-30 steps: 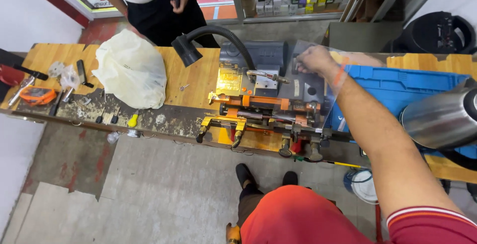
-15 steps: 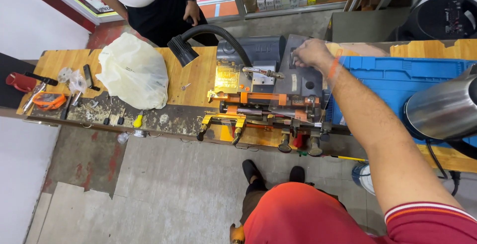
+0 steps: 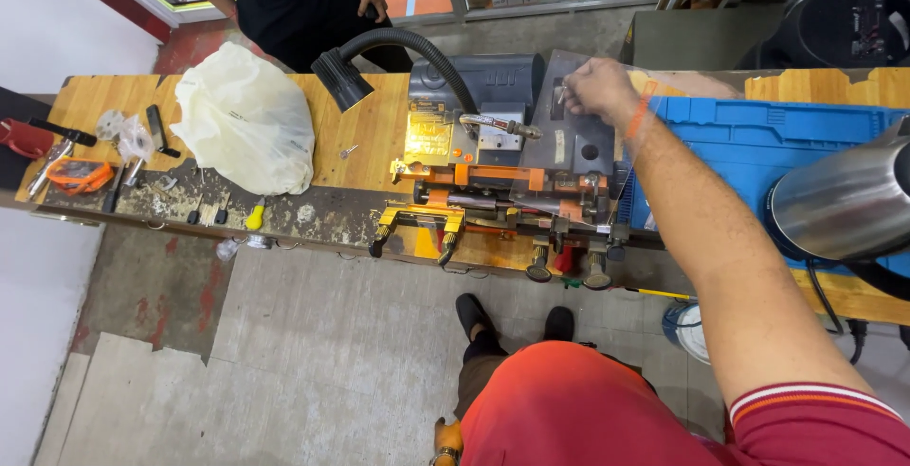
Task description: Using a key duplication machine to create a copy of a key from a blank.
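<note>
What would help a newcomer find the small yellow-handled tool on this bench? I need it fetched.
Start at the long wooden workbench and find the big crumpled whitish plastic bag. Just below it, on the grimy front edge, lies the small yellow-handled tool, the only bright yellow piece among dark bits.

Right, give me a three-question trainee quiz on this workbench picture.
1. True or false: the person's right hand is raised at the clear shield of the orange and grey machine.
2. What lies left of the machine on the wooden bench? A) white plastic bag B) red bucket C) folded towel
3. Fill in: the mat right of the machine is ____.

Key: 1 true; 2 A; 3 blue.
</note>
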